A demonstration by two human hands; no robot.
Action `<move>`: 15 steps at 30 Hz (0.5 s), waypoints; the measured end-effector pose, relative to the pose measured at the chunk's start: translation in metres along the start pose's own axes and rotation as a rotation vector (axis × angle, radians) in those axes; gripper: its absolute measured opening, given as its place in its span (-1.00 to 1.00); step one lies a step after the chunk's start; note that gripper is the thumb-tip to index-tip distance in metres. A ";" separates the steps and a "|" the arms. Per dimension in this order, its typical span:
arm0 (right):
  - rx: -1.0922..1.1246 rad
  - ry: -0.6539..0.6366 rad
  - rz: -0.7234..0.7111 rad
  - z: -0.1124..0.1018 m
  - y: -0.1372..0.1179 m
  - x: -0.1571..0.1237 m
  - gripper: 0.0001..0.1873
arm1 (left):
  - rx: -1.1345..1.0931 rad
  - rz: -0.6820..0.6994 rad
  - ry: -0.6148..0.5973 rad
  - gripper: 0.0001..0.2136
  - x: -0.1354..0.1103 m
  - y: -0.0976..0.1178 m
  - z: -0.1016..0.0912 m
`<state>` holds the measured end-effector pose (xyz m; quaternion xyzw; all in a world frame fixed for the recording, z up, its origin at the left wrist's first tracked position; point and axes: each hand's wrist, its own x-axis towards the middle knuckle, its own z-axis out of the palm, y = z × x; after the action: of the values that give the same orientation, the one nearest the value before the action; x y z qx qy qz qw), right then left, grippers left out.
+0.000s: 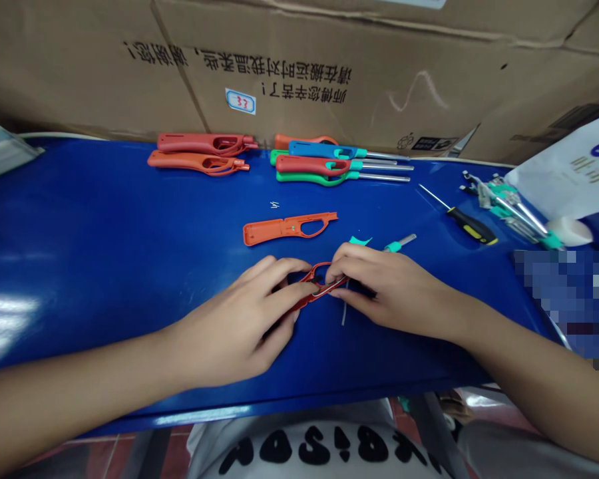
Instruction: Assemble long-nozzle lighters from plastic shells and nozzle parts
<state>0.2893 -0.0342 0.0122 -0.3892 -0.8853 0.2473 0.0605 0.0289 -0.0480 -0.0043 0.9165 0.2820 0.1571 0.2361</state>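
Between my two hands is an orange lighter shell half [307, 299], its open side up with dark and wire-like parts inside. My left hand [264, 309] is closed round its handle end, fingertips pressing inside. At the other end, my right hand [374, 283] pinches the shell near its nozzle end. A thin clear tube [344, 309] hangs below the right fingers. Beyond my hands lies a second orange shell half [274, 231], inner side up. A small teal plastic piece [360, 241] and a short metal tube with a teal collar [402, 243] lie behind my right hand.
Red and orange lighter bodies [199, 143] lie at the back left, several assembled lighters [312, 165] right of them. Tiny metal pins [274, 205] sit mid-table. A screwdriver [472, 226], metal-tube parts [516, 206] and a white bag [574, 166] are right. A cardboard box [289, 40] stands behind.
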 end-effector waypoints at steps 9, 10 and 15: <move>0.007 0.007 0.005 -0.001 -0.001 -0.001 -0.89 | -0.027 -0.042 0.014 -0.59 -0.002 0.004 0.001; 0.006 0.011 0.009 -0.001 -0.001 -0.001 -0.90 | -0.024 -0.045 0.011 -0.59 -0.002 0.004 0.002; -0.017 0.014 0.010 -0.001 0.000 -0.001 -0.89 | -0.009 -0.050 0.004 -0.60 -0.002 0.003 0.002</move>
<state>0.2900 -0.0349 0.0131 -0.3959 -0.8849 0.2375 0.0624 0.0296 -0.0523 -0.0047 0.9078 0.3047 0.1541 0.2434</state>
